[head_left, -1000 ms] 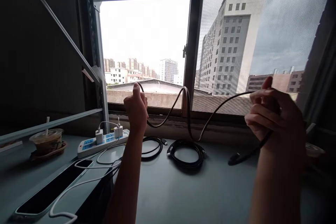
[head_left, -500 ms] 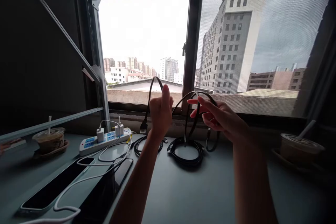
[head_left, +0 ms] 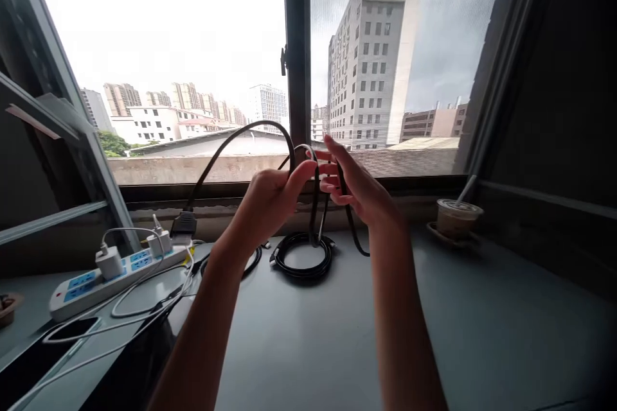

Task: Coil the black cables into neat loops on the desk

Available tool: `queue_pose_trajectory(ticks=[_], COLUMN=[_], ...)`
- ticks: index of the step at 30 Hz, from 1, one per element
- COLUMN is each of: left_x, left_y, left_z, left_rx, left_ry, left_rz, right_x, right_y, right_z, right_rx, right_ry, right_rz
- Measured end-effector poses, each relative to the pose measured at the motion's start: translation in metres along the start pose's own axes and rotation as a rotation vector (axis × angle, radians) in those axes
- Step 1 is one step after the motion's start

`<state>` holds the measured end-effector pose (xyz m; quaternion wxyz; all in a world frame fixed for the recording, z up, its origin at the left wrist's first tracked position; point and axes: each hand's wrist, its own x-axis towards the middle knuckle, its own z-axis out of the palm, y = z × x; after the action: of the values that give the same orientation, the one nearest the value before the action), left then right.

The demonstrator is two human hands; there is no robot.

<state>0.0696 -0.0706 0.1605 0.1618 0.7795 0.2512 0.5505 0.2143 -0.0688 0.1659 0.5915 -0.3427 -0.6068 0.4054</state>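
Above the counter [head_left: 308, 353], our left hand [head_left: 272, 199] pinches a black cable [head_left: 291, 154] under its thumb, seemingly so the loops cannot slip; our right hand [head_left: 361, 192] parts its fingers about a strand, gripping or not we cannot tell; beyond, a coiled cable [head_left: 303, 275] lies flat

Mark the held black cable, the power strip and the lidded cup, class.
Held black cable [head_left: 263, 122], head view: its raised arc.
Power strip [head_left: 139, 264], head view: a blue socket panel.
Lidded cup [head_left: 453, 225], head view: side below lid.
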Motion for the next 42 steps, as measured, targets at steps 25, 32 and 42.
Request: queue_pose_trajectory(ticks=[25,32,42], left_x=[-0.006,-0.002,0.007], left_y=[0.012,-0.012,-0.043], left_z=[-0.049,-0.047,-0.018], left_rx=[0.181,0.368,0.314], left_ry=[0.199,0.028,0.131], left_rz=[-0.014,0.063,-0.034], right_x=[-0.002,-0.016,-0.037], right_y=[-0.006,-0.016,-0.025], right_z=[-0.014,-0.012,0.018], right_rx=[-0.412,-0.337,-0.326], right_ry=[0.415,0.449,0.154], right_rz=[-0.507,-0.558,-0.468])
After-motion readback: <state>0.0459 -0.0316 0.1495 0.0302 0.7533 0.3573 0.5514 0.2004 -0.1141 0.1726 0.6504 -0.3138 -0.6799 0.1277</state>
